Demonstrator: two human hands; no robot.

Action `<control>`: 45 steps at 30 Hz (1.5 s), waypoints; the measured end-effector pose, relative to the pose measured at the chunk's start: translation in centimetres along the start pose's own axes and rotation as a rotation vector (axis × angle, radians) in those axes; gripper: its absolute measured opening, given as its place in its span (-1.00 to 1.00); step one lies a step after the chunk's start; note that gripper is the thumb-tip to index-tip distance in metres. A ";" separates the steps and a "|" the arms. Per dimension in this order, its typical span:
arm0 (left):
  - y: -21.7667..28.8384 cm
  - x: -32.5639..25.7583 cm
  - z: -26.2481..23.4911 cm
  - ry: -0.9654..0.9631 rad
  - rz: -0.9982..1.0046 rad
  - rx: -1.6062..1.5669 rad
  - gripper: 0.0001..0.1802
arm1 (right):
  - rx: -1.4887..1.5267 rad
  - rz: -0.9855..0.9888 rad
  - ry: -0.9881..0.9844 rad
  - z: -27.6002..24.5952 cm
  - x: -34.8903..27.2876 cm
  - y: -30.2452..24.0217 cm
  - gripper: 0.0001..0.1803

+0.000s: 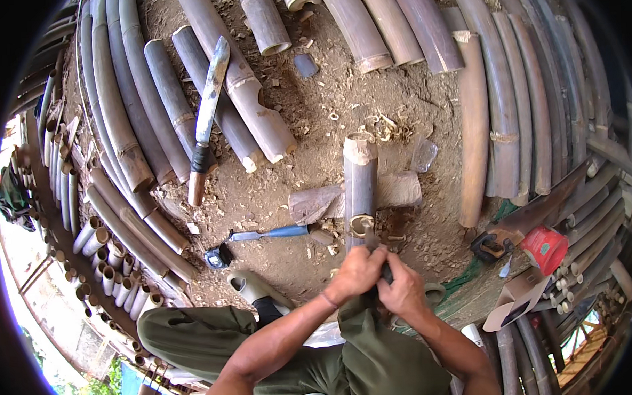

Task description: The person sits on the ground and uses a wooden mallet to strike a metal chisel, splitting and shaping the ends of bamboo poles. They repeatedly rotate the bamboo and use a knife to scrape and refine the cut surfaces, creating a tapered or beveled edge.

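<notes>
at the near end of the short bamboo section (360,178), which lies across a flat wood block (316,203) on the dirt ground (327,106), both hands meet. the left hand (355,273) is curled shut around a dark tool handle (386,271), and the right hand (404,290) is wrapped tight over the same handle just below it; the tool tip sits at the cut rim of the section. left of the section lie a blue-handled chisel (268,234) and, farther off, a long machete (206,118). the bamboo looks stiff, hollow and fairly light, its skin likely smooth, so a hold round the middle would seem safest
</notes>
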State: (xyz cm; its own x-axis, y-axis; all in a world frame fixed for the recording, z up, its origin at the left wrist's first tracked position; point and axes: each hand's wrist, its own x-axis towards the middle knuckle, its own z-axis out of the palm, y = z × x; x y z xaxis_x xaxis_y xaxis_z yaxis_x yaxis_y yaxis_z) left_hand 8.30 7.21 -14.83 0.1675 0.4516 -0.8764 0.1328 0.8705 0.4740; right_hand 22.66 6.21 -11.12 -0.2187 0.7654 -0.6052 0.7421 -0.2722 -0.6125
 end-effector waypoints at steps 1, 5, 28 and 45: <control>0.6 0.3 0.9 0.064 0.131 0.137 -0.49 | -0.041 -0.034 -0.073 -1.6 1.0 0.2 -0.42; 0.5 0.2 1.7 0.114 0.063 -0.337 -0.58 | -0.421 -0.206 -0.391 -6.8 5.5 -3.2 -0.55; -5.4 -8.1 -2.3 -0.124 0.175 0.308 -0.13 | 0.369 0.238 -0.117 1.1 -0.3 -2.4 -0.66; 18.2 -5.6 -8.1 -0.185 0.384 1.606 -0.90 | 2.144 0.530 -0.223 2.2 5.1 -5.2 -0.64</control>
State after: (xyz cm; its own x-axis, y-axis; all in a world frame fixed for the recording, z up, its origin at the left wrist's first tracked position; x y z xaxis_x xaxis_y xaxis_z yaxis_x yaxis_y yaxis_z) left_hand 1.85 22.15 -1.96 0.5168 0.4478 -0.7297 0.8444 -0.4070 0.3483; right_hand 16.29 10.28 -12.16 -0.4550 0.4109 -0.7900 -0.8239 -0.5308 0.1985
